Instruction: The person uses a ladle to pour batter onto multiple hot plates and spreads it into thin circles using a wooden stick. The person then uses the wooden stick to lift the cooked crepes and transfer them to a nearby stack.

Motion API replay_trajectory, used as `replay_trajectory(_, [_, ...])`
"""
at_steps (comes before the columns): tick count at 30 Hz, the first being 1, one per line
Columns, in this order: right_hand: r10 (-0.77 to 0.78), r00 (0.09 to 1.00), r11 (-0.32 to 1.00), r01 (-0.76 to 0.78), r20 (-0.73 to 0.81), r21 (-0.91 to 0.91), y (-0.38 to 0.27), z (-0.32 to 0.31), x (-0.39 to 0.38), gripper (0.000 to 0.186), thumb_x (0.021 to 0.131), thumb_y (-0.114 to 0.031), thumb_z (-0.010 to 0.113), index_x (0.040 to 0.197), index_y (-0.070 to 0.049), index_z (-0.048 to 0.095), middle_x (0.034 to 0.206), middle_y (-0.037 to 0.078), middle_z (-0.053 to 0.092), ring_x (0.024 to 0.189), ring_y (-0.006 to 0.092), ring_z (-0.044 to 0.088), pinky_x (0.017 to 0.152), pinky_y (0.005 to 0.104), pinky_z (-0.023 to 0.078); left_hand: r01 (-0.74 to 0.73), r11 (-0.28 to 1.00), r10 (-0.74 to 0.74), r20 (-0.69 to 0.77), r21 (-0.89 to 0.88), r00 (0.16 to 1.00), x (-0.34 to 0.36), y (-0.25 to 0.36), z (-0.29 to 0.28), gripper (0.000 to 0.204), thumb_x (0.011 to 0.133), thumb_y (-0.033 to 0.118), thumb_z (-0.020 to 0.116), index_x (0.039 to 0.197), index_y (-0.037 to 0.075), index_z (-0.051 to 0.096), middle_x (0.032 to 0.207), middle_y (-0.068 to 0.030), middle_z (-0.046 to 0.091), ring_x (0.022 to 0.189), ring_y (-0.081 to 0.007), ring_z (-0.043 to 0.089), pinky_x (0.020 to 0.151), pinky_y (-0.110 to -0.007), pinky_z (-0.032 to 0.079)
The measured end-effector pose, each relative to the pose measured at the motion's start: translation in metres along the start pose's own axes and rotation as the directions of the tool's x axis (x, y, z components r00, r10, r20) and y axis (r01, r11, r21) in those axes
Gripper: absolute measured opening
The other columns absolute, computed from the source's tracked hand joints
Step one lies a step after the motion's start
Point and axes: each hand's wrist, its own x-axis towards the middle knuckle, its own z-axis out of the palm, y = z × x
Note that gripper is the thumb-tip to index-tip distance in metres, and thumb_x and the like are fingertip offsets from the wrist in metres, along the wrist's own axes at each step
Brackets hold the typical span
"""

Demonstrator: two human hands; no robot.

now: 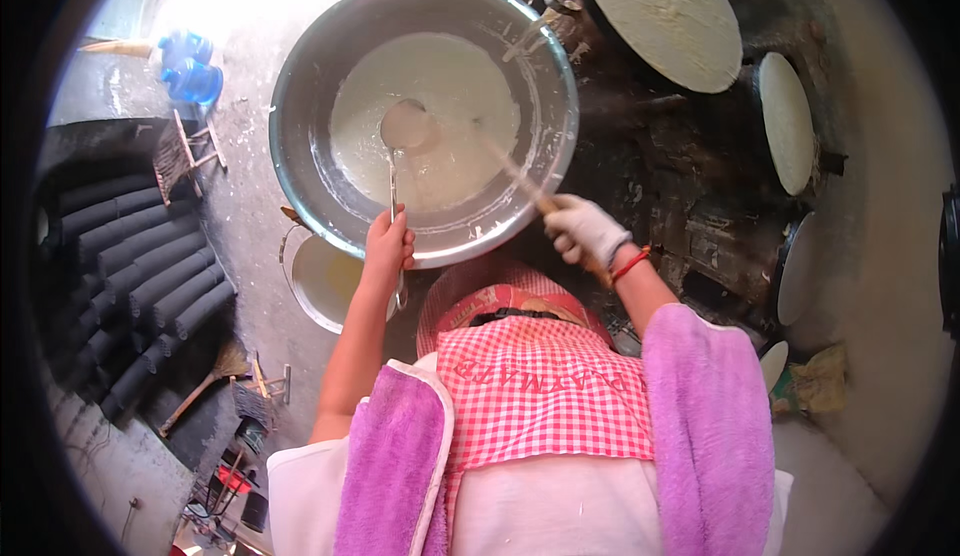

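A large steel basin (296, 116) holds pale, runny batter (370, 86). My bare left hand (390, 241) is closed round the handle of a metal ladle (405, 126), whose bowl is over the batter near the middle of the basin. My right hand (580, 231), in a white glove, grips a wooden-handled tool (530, 184) at the basin's right side; its far end is blurred in or over the batter. A smaller pot (310, 291) with yellowish contents stands just below the basin's left side, partly hidden by my left arm.
Round griddles with pale batter spread on them (660, 16) (785, 126) line the dark stove area at right. Stacked dark cylinders (140, 256) lie at left, beside a small wooden chair (185, 156), a broom (205, 386) and blue water bottles (190, 81).
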Motion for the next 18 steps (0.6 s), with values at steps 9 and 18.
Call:
replay_trajectory(9, [-0.432,0.897,0.539,0.343,0.097,-0.769,-0.017,0.036,0.059,0.046,0.090,-0.011,0.058,0.135,-0.004,0.053,0.114,0.016,0.067,0.102,0.0213,0.064,0.093,0.0301,0.048,0.065,0.785,0.171,-0.316,0.616,0.933,0.112,0.010,-0.015,0.033,0.099,0.028,0.045,0.109,-0.001,0.054,0.071,-0.0212,0.064,0.052,-0.0321,0.064,0.050,-0.043,0.051])
replay_trajectory(18, [-0.642,0.719,0.464,0.641,0.266,-0.612,-0.058,0.028,0.070,0.044,0.087,-0.003,0.057,0.131,-0.002,0.056,0.113,0.022,0.066,0.105,0.0289,0.065,0.091,0.0316,0.050,0.038,0.889,0.043,-0.167,0.456,0.985,0.130,0.028,-0.005,0.035,0.099,0.029,0.045,0.097,-0.006,0.050,0.059,-0.0150,0.056,0.040,-0.0252,0.056,0.043,-0.039,0.048])
